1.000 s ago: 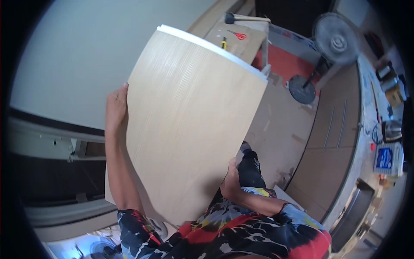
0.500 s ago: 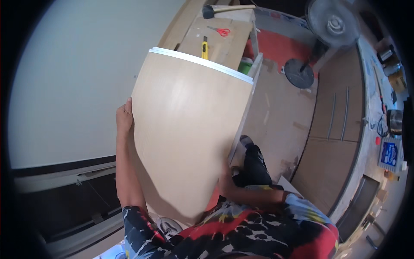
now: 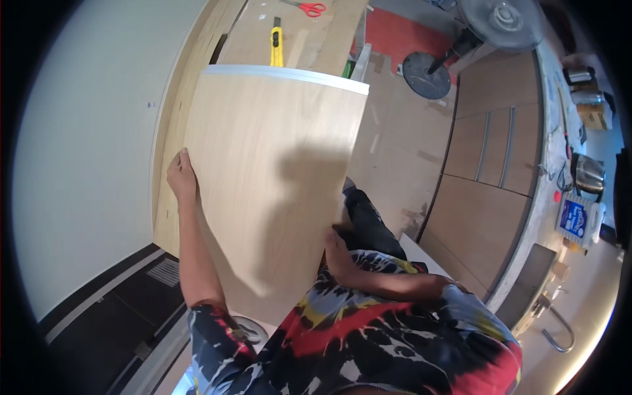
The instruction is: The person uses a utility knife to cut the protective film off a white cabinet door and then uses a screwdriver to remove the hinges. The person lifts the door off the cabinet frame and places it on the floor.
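Observation:
A large pale wood-grain panel [image 3: 243, 151] spans the middle of the view, with a white strip [image 3: 283, 74] along its far edge. My left hand [image 3: 182, 176] is closed on its left edge, thumb upward. Lower down, my right hand [image 3: 336, 250] is at the panel's right edge near my body; its fingers are mostly hidden. Shadow falls across the panel's face. Just past the white strip, a yellow utility knife [image 3: 276, 45] lies on a wooden work surface [image 3: 247, 39]. Red-handled scissors [image 3: 311, 9] lie beyond it.
A pedestal fan [image 3: 426, 74] stands on the floor at far right. Along the right runs a counter with wood-coloured cabinets [image 3: 484, 197], a metal kettle [image 3: 588, 174], a white-and-blue container [image 3: 577, 220], a sink [image 3: 526, 283] and a faucet [image 3: 556, 326]. A pale wall [image 3: 92, 145] rises at left.
The view has shifted, and the mallet beyond the scissors has left it. The panel appears farther left and up, with more of the wooden surface showing beside my left hand. Both hands stay at its edges.

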{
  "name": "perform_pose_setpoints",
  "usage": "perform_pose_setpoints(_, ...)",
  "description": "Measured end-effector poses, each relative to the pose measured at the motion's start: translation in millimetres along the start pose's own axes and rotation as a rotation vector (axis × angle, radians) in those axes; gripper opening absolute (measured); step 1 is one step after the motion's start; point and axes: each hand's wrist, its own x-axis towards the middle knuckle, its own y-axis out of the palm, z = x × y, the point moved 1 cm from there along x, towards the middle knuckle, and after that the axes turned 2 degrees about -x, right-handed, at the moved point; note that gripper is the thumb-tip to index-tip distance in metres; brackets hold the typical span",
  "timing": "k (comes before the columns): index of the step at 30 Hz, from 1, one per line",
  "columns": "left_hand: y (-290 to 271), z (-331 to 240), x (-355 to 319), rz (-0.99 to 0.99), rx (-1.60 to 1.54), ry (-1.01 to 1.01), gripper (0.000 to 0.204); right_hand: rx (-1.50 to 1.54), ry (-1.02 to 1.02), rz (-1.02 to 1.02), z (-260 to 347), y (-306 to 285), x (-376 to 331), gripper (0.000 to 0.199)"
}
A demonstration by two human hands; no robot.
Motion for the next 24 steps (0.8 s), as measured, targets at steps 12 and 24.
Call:
perform_pose_setpoints(12, -83, 154, -307, -0.337, 0.323, -0.224, 0.054, -0.178, 0.138, 0.098, 23, -72, 41, 0.052)
perform_pose_setpoints(24, 23, 55, -530, -0.286, -1.324, -0.894, 0.039, -0.210, -0.171, 0.049, 54, -75, 101, 0.032)
